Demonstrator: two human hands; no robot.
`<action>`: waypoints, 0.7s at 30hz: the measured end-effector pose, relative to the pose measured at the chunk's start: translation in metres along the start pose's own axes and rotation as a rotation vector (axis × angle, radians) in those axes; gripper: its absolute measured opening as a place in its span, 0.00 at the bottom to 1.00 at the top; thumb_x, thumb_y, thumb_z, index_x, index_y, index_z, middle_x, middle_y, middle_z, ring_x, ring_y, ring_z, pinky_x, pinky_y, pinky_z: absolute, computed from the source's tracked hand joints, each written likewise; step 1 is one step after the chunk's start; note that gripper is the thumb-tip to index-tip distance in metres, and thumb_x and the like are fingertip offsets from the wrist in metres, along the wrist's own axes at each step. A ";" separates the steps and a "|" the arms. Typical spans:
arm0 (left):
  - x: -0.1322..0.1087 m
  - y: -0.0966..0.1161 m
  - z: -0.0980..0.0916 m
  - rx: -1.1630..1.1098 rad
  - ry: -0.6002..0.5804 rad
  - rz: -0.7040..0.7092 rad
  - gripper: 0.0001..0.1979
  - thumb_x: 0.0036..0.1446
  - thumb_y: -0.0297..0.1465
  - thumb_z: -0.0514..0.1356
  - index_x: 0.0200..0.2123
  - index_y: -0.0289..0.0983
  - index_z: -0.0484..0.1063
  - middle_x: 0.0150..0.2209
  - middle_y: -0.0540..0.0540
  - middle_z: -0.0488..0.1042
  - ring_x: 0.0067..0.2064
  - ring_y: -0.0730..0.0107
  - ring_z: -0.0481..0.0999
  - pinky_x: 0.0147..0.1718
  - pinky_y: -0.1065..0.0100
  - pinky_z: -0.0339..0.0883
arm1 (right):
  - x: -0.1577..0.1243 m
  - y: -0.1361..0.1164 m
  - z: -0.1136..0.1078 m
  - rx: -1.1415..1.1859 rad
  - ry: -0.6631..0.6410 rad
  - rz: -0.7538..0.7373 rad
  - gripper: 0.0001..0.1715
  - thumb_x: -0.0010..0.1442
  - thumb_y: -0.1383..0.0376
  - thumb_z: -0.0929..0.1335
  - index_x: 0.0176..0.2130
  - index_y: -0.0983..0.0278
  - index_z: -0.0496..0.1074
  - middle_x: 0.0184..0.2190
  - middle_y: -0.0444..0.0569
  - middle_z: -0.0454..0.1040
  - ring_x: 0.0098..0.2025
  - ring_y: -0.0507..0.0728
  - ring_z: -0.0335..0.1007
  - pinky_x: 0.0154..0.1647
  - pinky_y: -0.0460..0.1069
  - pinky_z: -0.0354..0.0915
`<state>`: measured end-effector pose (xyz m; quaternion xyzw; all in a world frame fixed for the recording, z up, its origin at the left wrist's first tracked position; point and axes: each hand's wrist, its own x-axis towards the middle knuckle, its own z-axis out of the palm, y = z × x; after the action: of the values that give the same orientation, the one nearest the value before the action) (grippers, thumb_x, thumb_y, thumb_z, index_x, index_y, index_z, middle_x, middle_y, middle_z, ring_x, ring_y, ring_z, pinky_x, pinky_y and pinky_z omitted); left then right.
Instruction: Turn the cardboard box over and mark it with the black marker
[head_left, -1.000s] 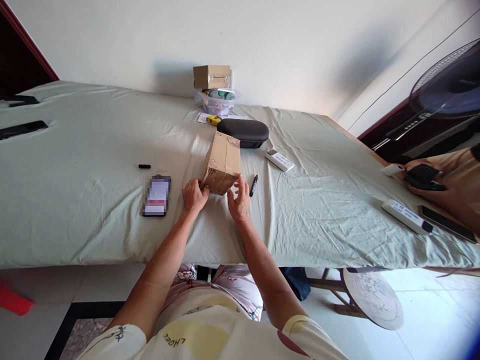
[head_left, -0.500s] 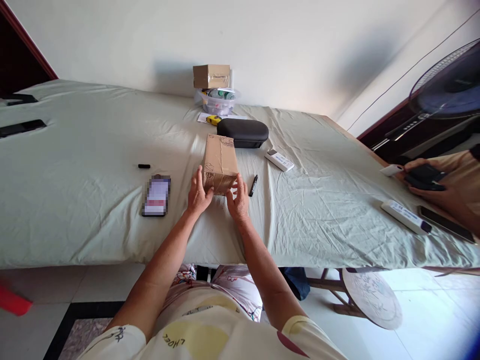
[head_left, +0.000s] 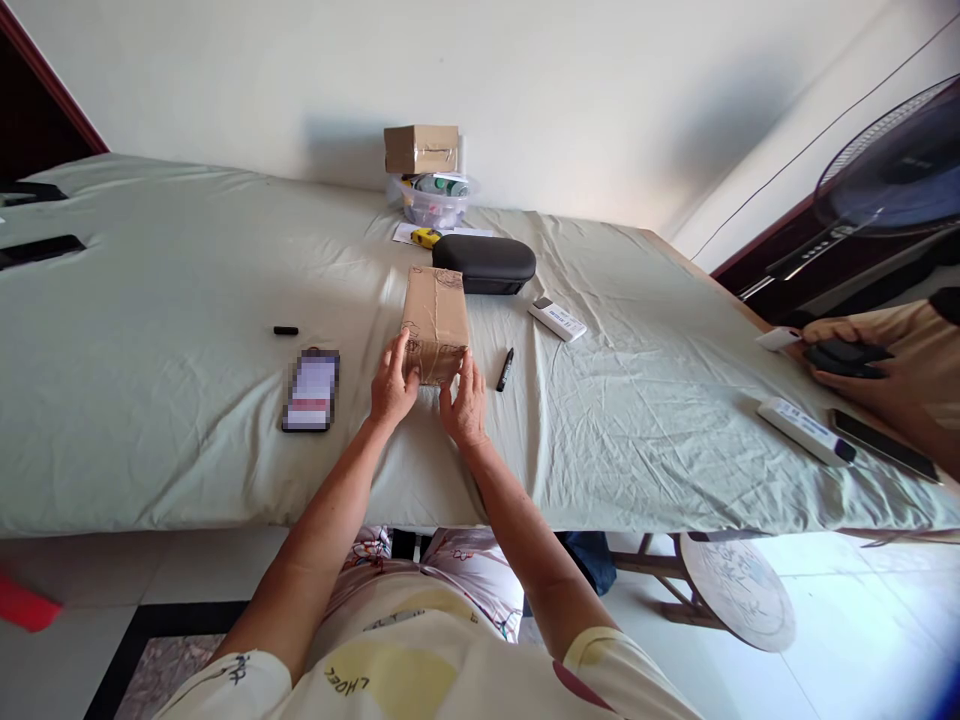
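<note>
A taped brown cardboard box (head_left: 435, 318) with dark scribbles near its ends rests on the cloth in front of me. My left hand (head_left: 393, 388) holds its near left corner, fingers along the side and thumb at the near face. At the near right corner, my right hand (head_left: 465, 402) grips with the fingers on the side and the thumb in front. A black marker (head_left: 505, 370) lies uncapped to the right of the box. Its black cap (head_left: 286, 331) is off to the left, above a phone (head_left: 310, 390) with a blurred screen.
Behind the box sit a black hard case (head_left: 484, 264), a yellow toy car (head_left: 426, 238) and a plastic tub (head_left: 435, 204) topped by another carton (head_left: 421, 149). White power strip-like devices (head_left: 558, 320) lie rightward. Another person's hands (head_left: 847, 350) hold a dark object at the right edge.
The box has shifted slightly left with both hands on it. My right hand has closed in against its near right corner. The whole view has drifted a little.
</note>
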<state>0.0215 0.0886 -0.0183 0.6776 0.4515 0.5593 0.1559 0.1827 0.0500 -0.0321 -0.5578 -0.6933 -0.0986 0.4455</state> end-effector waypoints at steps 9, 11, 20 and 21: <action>0.004 -0.002 -0.006 -0.074 0.140 -0.111 0.38 0.64 0.27 0.61 0.75 0.41 0.56 0.74 0.39 0.64 0.76 0.54 0.63 0.76 0.54 0.56 | -0.002 -0.004 0.001 -0.023 -0.215 0.034 0.46 0.68 0.68 0.61 0.79 0.67 0.44 0.70 0.67 0.67 0.69 0.69 0.67 0.69 0.69 0.67; 0.004 -0.004 -0.006 -0.090 0.147 -0.127 0.38 0.65 0.29 0.61 0.76 0.40 0.55 0.75 0.38 0.64 0.75 0.54 0.64 0.75 0.55 0.58 | -0.002 -0.004 0.001 -0.029 -0.263 0.054 0.45 0.68 0.68 0.61 0.78 0.69 0.46 0.71 0.68 0.66 0.70 0.69 0.66 0.70 0.69 0.66; 0.006 -0.014 -0.008 -0.164 0.178 -0.191 0.42 0.68 0.41 0.63 0.78 0.41 0.48 0.76 0.33 0.58 0.77 0.51 0.61 0.72 0.52 0.63 | -0.006 -0.007 0.006 -0.047 -0.378 0.181 0.44 0.64 0.67 0.62 0.76 0.71 0.52 0.72 0.68 0.65 0.69 0.71 0.67 0.68 0.69 0.66; 0.006 -0.014 -0.008 -0.169 0.170 -0.191 0.43 0.68 0.43 0.64 0.78 0.42 0.48 0.77 0.33 0.58 0.77 0.50 0.61 0.72 0.52 0.63 | -0.006 -0.006 0.006 -0.041 -0.376 0.183 0.44 0.64 0.67 0.63 0.76 0.70 0.52 0.71 0.69 0.66 0.67 0.71 0.68 0.66 0.68 0.67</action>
<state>0.0082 0.0981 -0.0218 0.5660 0.4769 0.6333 0.2259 0.1748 0.0478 -0.0378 -0.6358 -0.7086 0.0340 0.3040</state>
